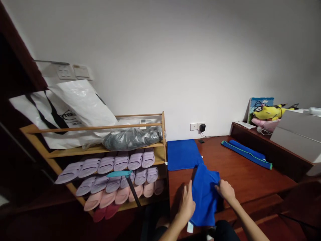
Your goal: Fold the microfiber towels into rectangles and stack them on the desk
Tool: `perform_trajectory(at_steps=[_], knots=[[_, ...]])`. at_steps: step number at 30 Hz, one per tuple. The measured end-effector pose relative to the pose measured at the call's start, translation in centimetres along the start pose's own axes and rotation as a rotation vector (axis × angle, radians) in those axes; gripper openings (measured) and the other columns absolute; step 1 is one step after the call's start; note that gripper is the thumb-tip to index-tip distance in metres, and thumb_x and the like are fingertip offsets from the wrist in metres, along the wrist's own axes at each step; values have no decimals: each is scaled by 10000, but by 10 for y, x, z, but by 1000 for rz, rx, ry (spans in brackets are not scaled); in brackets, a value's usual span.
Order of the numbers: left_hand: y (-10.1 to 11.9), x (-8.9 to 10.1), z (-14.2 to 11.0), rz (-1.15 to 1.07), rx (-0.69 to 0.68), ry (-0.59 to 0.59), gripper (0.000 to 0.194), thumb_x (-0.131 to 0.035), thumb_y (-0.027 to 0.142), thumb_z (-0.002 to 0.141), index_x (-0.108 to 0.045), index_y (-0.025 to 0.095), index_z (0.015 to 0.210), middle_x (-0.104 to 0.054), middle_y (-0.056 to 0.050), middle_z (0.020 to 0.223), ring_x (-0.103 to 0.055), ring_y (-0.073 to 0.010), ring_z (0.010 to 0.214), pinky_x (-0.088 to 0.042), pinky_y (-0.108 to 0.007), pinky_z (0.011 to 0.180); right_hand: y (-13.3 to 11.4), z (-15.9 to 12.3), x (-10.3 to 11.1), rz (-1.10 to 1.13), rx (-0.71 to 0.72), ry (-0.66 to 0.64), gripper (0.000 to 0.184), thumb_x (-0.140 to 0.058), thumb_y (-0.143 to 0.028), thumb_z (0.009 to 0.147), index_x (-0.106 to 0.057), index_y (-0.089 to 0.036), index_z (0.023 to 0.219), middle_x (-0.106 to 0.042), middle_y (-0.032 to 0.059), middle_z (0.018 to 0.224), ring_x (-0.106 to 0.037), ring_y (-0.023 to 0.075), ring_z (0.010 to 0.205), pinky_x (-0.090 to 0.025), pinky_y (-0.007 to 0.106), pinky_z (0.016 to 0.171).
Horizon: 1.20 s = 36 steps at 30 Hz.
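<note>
A blue cloth (204,194) lies on the near edge of a reddish wooden table (238,170), hanging a little over the front. My left hand (187,202) rests at its left edge with fingers stretched out along the cloth. My right hand (225,190) pinches the cloth's upper right edge. A folded blue cloth (183,154) lies flat behind it on the table's far left. A long rolled blue cloth with a green edge (247,154) lies at the back right.
A wooden shoe rack (100,150) with several lilac and pink slippers stands left of the table, with plastic bags on top. A wall socket with a plug (202,127) is behind. A raised shelf (271,150) at right carries a yellow plush toy and a grey box.
</note>
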State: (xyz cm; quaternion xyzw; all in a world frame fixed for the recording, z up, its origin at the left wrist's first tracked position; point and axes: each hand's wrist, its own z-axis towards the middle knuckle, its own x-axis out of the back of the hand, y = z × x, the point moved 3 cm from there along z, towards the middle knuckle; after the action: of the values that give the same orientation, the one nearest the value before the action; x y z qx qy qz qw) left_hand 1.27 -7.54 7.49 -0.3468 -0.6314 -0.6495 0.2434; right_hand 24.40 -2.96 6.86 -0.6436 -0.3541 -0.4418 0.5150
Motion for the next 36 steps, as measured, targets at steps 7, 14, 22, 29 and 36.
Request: perform_trajectory(at_steps=[7,14,22,29,36], knots=[[58,-19,-11,150,-476,71,613,-436,81,724,-416,207,1323,-321,-85,1476,-268,-246,1350,-246,-419,1108,-4,5,18,663,122,104,280,-490,-461,704,-496,-211,577,-638,31,738,-590,199,770,-439,284,712],[70,-40,5,237,-638,-66,503,-499,230,751,-453,196,1251,-584,-111,1137,-488,-268,1127,-239,-527,1078,15,3,7,1176,-98,289,336,-521,-554,621,-469,-223,592,-482,-56,502,-447,125,484,-382,254,475],[44,-43,-3,304,-569,-118,629,-430,414,849,-290,163,1408,-573,-150,1205,-449,-300,1181,-226,-538,1068,39,10,29,1255,-198,457,425,-613,-587,643,-417,-219,563,-369,-93,446,-341,83,449,-296,226,439],[27,-22,2,437,-396,-30,321,-437,350,845,-645,181,1021,-694,-107,893,-602,-272,957,-278,-526,1030,25,10,80,1234,-99,487,443,-612,-583,709,-444,-200,562,-402,-76,483,-351,79,482,-287,228,473],[12,16,5,455,-148,93,422,-325,363,915,-687,155,852,-691,-118,865,-612,-267,936,-273,-518,1032,16,-2,115,908,7,606,461,-531,-616,762,-464,-206,562,-445,-57,458,-411,104,462,-318,247,489]])
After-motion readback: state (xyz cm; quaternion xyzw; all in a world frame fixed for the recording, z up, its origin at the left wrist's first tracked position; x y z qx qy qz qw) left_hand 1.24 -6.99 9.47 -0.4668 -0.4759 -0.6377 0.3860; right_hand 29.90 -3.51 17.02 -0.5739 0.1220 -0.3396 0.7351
